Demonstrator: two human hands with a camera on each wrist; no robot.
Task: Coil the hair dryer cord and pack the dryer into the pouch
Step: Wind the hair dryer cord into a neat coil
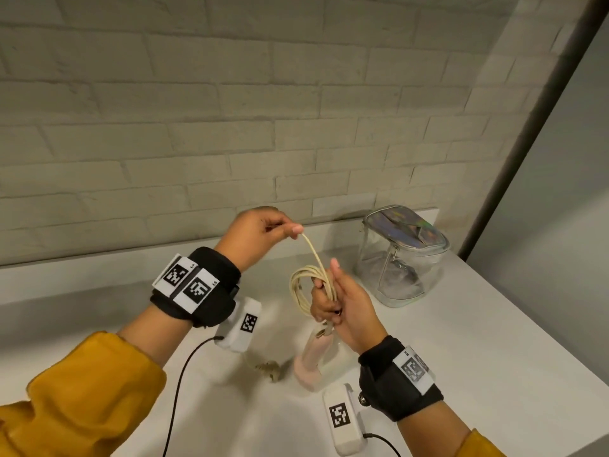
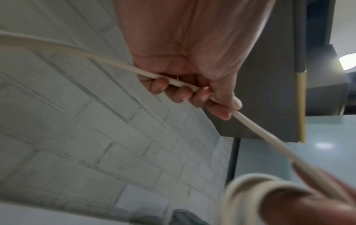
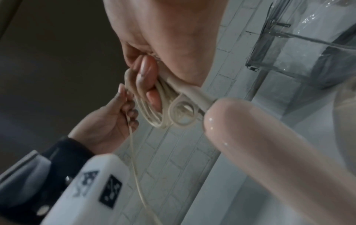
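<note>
Cord (image 1: 315, 255) is what our next move turns on: we see a taut span of it running up and to the left from the bundle in our right hand (image 1: 342, 308) to our left hand (image 1: 260, 235), which is raised higher and nearer the brick wall (image 1: 230, 110). Our left grip is narrow, thumb and curled fingers (image 2: 179, 92) pinching the cord, with the free tail running on past the hand and down; the plug (image 1: 268, 371) lies on the worktop (image 1: 478, 341) below. Our right grip is closed round several finished loops (image 1: 301, 288) gathered at the root of the cord, where it leaves the dryer (image 1: 311, 357). The dryer's pink handle hangs downward from that hand, its long axis near upright, low end close to the worktop or on it; we cannot tell which. We judge the coiling well along but unfinished, so the left hand would bring its span down and rightward over the loops. The clear pouch (image 1: 402, 258) stands on the worktop to the right of our right hand, apart from it, so that hand is nearer for packing. Whether its zip is open we cannot tell.
</note>
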